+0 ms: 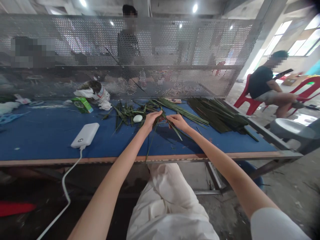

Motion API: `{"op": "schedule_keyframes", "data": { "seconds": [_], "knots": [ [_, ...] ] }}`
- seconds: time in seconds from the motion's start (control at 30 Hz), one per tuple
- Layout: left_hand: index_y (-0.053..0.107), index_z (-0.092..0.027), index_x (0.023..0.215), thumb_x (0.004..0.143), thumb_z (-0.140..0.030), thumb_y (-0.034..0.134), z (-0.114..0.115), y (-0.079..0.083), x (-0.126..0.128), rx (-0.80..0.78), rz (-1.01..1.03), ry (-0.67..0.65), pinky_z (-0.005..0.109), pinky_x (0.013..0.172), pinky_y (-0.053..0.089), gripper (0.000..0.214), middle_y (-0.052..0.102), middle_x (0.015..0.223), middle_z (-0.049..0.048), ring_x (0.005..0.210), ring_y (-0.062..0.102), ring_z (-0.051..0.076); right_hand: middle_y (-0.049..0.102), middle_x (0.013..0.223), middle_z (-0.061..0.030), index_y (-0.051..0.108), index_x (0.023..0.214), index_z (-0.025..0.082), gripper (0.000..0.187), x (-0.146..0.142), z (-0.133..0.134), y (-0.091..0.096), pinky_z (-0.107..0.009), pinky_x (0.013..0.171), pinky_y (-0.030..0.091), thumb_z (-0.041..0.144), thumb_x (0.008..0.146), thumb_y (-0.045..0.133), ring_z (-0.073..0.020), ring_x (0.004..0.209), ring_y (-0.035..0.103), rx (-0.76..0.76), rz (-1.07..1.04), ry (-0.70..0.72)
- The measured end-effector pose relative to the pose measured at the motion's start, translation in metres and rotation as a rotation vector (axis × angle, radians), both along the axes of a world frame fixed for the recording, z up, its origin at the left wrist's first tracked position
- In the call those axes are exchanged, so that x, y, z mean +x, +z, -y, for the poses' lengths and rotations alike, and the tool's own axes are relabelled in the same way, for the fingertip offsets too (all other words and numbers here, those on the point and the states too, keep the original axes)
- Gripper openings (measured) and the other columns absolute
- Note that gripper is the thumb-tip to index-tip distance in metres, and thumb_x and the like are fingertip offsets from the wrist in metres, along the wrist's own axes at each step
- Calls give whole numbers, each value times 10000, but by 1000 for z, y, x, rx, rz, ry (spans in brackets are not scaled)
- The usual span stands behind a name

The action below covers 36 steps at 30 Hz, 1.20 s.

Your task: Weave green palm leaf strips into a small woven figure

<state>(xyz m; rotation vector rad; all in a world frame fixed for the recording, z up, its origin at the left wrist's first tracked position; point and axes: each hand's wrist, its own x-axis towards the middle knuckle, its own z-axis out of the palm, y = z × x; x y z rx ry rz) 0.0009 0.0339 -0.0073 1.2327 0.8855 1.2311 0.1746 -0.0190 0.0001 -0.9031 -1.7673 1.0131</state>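
The left hand [152,121] and right hand [176,122] are both closed, grasping narrow green leaf strips [176,132] above the middle of a blue-topped desk [45,141]. A pile of long, dark green leaf strips [215,113] lies toward the desk's right end. Left of the hands, near the front edge, sits a white rectangular power bank [85,135] with a white cable [65,190].

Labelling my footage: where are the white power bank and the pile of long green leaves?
white power bank [85,135]: head view, middle of its top face.
pile of long green leaves [216,115]: head view, middle of the pile.
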Motion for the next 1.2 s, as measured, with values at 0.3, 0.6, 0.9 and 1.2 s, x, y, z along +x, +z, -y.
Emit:
{"op": "schedule_keyframes", "data": {
  "seconds": [0.3, 0.6, 0.9, 1.2],
  "knots": [
    [706, -116, 691, 678, -349, 766, 3, 5, 2, -82, 56, -155, 279, 649, 490, 241, 683, 646, 48, 580, 604, 146, 510, 536, 17, 543, 656, 178, 365, 6, -15, -12, -226, 502, 352, 512, 790, 605, -110, 504, 463, 190, 70, -294],
    [631, -154, 839, 663, -356, 807, 10, 2, 6, 75, -47, -83, 276, 624, 503, 320, 655, 639, 11, 571, 615, 143, 679, 765, -55, 668, 808, 143, 261, 6, -16, -9, -286, 689, 468, 394, 773, 605, -180, 731, 606, 244, 3, -178],
    [691, -151, 911, 812, -331, 627, 17, 6, 12, 213, -223, -47, 272, 612, 531, 215, 705, 804, 62, 689, 676, 197, 679, 819, -56, 640, 841, 156, 278, 8, -16, -9, -293, 720, 482, 428, 805, 594, -176, 756, 607, 289, -23, -179],
    [707, -117, 708, 707, -387, 677, 21, 11, 14, 76, -77, -195, 333, 655, 547, 271, 698, 686, 65, 711, 693, 243, 656, 704, -41, 647, 695, 156, 349, 8, -19, -9, -293, 704, 465, 499, 752, 661, -163, 684, 572, 232, -69, -283]
  ]
}}
